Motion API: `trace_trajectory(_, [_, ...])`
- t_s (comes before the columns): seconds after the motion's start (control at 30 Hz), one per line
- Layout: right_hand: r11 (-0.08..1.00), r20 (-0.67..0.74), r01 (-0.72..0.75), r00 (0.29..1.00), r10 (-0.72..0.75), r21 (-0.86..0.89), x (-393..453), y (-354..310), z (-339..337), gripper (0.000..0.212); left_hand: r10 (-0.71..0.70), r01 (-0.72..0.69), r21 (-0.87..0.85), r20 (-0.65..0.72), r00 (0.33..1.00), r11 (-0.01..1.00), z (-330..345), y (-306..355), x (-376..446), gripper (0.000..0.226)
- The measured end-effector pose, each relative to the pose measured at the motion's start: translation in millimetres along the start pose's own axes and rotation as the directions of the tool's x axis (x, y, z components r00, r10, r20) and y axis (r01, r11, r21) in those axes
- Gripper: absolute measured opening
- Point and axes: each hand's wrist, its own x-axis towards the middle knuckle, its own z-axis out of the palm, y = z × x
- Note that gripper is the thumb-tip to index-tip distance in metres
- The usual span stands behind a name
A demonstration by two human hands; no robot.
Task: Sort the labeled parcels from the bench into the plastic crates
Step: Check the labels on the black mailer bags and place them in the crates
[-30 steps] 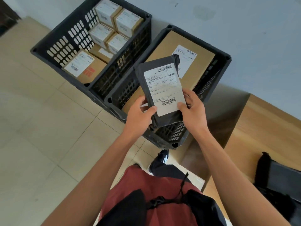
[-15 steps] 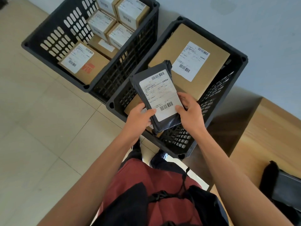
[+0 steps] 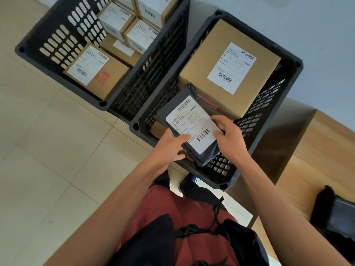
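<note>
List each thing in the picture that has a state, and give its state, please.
black mailer bag: label up, gripped at its near end by both hands, held over the right crate
left hand: grips the bag
right hand: grips the bag
right crate: holds a large labeled box
left crate: holds several smaller labeled boxes
bench: another black bag lies on it

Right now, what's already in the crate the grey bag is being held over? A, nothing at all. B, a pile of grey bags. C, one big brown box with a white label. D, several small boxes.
C: both hands, left hand and right hand, hold the grey bag over the right crate, where one big brown box with a white label lies; the small boxes sit in the left crate.
</note>
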Motion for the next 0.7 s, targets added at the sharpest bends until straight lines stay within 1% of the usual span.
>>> trace_trajectory(0.1, [0.995, 0.062, 0.022, 0.998, -0.015, -0.102, 15, 9, 7, 0.043, -0.129, 0.136, -0.165, 0.056, 0.99, 0.977, 0, 7, 11, 0.066])
trace_trajectory(0.2, [0.986, 0.11, 0.019, 0.994, 0.0, -0.166, 34, 19, 14, 0.045, -0.225, 0.245, -0.315, 0.097, 0.969, 0.917, 0, 15, 23, 0.097])
trace_trajectory(0.23, [0.982, 0.117, 0.021, 0.993, 0.001, -0.188, 40, 20, 17, 0.046, -0.248, 0.262, -0.348, 0.086, 0.965, 0.9, 2, 17, 28, 0.098])
trace_trajectory(0.27, [0.977, 0.116, 0.026, 0.993, -0.001, -0.211, 45, 22, 21, 0.046, -0.265, 0.269, -0.369, 0.064, 0.962, 0.89, 6, 20, 31, 0.091])
trace_trajectory(0.37, [0.961, 0.071, 0.038, 0.997, -0.019, -0.273, 57, 26, 28, 0.047, -0.285, 0.258, -0.39, -0.012, 0.958, 0.884, 17, 29, 38, 0.044])
trace_trajectory(0.4, [0.957, 0.051, 0.038, 0.998, -0.024, -0.287, 62, 28, 30, 0.048, -0.283, 0.257, -0.385, -0.01, 0.959, 0.886, 20, 30, 41, 0.034])
trace_trajectory(0.47, [0.952, 0.025, 0.031, 0.999, -0.025, -0.306, 70, 27, 31, 0.049, -0.264, 0.247, -0.355, 0.0, 0.965, 0.902, 24, 31, 45, 0.02])
trace_trajectory(0.5, [0.95, 0.017, 0.032, 0.999, -0.028, -0.31, 73, 26, 31, 0.05, -0.261, 0.244, -0.34, -0.005, 0.965, 0.908, 25, 31, 47, 0.016])
trace_trajectory(0.53, [0.95, 0.014, 0.039, 0.999, -0.036, -0.309, 76, 27, 32, 0.051, -0.258, 0.241, -0.33, -0.006, 0.966, 0.913, 25, 30, 48, 0.017])
trace_trajectory(0.63, [0.936, 0.021, 0.099, 0.995, -0.097, -0.337, 69, 24, 31, 0.055, -0.232, 0.205, -0.312, -0.053, 0.971, 0.928, 25, 28, 48, 0.03])
trace_trajectory(0.7, [0.915, -0.027, 0.155, 0.984, -0.178, -0.373, 51, 25, 28, 0.056, -0.182, 0.142, -0.275, -0.125, 0.975, 0.951, 17, 25, 44, 0.036])
